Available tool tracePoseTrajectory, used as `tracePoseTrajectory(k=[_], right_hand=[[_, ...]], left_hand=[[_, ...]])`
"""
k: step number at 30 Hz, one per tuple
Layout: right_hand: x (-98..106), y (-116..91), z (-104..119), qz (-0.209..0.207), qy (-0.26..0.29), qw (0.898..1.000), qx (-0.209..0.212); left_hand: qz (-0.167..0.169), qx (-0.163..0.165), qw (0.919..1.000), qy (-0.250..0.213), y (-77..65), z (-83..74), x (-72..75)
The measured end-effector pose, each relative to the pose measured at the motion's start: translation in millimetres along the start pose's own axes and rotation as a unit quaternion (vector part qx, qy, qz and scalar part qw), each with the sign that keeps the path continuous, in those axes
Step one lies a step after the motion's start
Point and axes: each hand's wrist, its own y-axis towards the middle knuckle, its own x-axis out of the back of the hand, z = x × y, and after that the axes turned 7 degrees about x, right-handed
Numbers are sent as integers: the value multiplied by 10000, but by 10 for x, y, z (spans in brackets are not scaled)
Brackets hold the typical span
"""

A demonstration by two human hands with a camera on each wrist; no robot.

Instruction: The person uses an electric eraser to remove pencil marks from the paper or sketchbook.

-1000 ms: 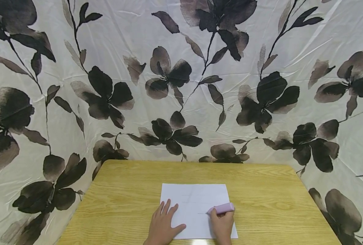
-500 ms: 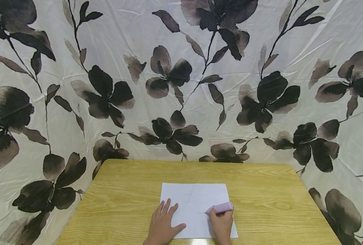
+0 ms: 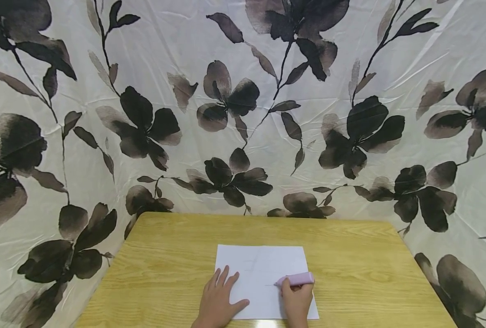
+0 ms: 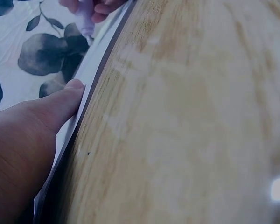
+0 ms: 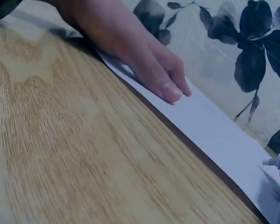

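Note:
A white sheet of paper (image 3: 263,264) lies on the wooden table, with a few faint thin lines across it. My left hand (image 3: 218,298) rests flat on the sheet's left side, fingers spread and thumb pointing inward. My right hand (image 3: 297,300) pinches a thick lavender pen (image 3: 300,279) over the sheet's right half. The pen leans, its narrow tip down at a short line and its blunt end up to the right. In the left wrist view, the left thumb (image 4: 67,95) presses near the paper's edge. The right wrist view catches the pen's pale, slim tip (image 5: 269,162) close above the paper.
The yellow wood-grain table (image 3: 165,255) extends around the sheet on all sides. Behind and beside it hangs a pale cloth (image 3: 177,41) printed with dark flowers. A bright light reflection (image 3: 267,324) shows on the tabletop by the near edge of the paper.
The pen tip has shifted very slightly left along the short line. My left hand stays in place on the paper. The head view has tilted a little.

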Motion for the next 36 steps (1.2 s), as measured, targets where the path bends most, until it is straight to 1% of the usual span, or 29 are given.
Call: tracePoseTrajectory(k=[3,7,12,18,23,26,28,30,33,34,36], right_hand=[[-13,4,-11,-112,-290,9994,117],[-20,9,-33,-102,-428,9989,169],[-25,7,-41,-47,-434,9988,224],[-38,7,-49,-72,-520,9982,280],[-43,1,-42,-25,-384,9986,352],[-45,-4,-37,-23,-438,9981,426],[-47,4,-41,-30,-331,9988,364],[-35,19,-16,-37,58,9999,127],[-24,40,28,-137,614,9978,-212],[-19,43,44,-152,661,9973,-268],[-18,41,50,-196,392,9989,-150]], left_hand=[[10,-31,9999,-95,2,-16,15],[-35,-30,9999,-127,-5,-33,26],[-140,-89,9997,-181,-10,-34,24],[-99,-43,9999,-75,3,-15,4],[-132,-54,9999,-65,8,-7,-1],[-116,-68,9999,-85,13,-3,-6],[-108,-74,9999,-88,16,1,-9],[-88,-79,9999,-89,17,8,-15],[-68,-73,9999,-60,15,18,-30],[-73,-68,9999,-58,15,19,-35],[-83,-75,9999,-65,15,16,-41]])
